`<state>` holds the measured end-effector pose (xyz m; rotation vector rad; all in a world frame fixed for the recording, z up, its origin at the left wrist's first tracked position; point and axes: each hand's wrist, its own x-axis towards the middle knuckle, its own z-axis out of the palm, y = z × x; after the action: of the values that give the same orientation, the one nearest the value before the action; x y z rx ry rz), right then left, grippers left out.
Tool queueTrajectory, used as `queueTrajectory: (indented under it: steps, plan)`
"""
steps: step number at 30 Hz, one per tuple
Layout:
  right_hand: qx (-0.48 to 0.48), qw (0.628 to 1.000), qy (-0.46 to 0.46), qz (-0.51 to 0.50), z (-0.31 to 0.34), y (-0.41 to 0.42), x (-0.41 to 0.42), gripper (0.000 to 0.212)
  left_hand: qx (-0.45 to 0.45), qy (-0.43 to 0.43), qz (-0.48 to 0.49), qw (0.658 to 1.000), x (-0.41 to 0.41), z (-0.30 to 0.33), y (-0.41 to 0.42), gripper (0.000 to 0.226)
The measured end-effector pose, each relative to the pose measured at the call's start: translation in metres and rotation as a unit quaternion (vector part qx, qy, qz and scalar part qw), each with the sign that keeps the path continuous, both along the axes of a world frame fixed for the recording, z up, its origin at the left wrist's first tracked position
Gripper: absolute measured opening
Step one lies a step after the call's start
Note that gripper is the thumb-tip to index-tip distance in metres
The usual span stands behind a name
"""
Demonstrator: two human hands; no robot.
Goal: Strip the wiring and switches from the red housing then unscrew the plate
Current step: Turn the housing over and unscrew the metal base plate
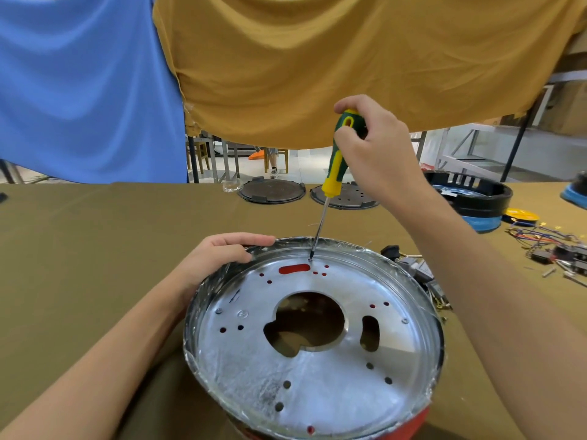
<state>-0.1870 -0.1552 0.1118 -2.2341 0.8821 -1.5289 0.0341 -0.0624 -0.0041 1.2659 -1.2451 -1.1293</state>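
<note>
The red housing [416, 422] stands on the table in front of me, its red wall showing only at the lower right. A round silver plate [241, 360] with a large middle cutout and several small holes covers its top. My left hand [219, 258] grips the far-left rim of the housing. My right hand [378, 147] holds a green and yellow screwdriver [333, 168] by the handle, nearly upright. Its tip sits on a screw [310, 258] at the plate's far edge, beside a red slot.
Loose wires and black switches [552, 249] lie on the brown tablecloth at the right. More parts [422, 274] sit just behind the housing's right side. Two dark round lids [271, 192] lie at the far edge. A black and blue housing [476, 201] stands far right.
</note>
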Motion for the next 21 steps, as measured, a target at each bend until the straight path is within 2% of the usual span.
queueTrajectory:
  steps: [2,7,11,16,21]
  plan:
    - [-0.011,1.000,0.017,0.013,-0.0014,0.0006,0.0005,0.023,0.001,-0.002,0.000,1.000,0.0000,-0.0005,-0.0006,0.041]
    - [-0.057,0.997,0.028,-0.034,-0.0035,-0.0001,0.0008,0.032,-0.001,-0.002,0.000,1.000,0.0001,-0.0006,-0.0009,0.041]
    - [-0.008,1.000,-0.017,-0.025,-0.0024,-0.0003,0.0018,0.038,-0.005,-0.003,0.002,1.000,0.0001,-0.0004,-0.0007,0.040]
    - [0.016,0.999,-0.038,0.008,-0.0057,0.0010,0.0044,0.024,-0.002,0.002,0.005,1.000,0.0004,-0.0004,-0.0004,0.040]
    - [-0.015,1.000,-0.015,-0.016,-0.0034,-0.0008,0.0009,0.040,-0.005,0.001,0.009,1.000,-0.0007,0.0000,0.0007,0.041]
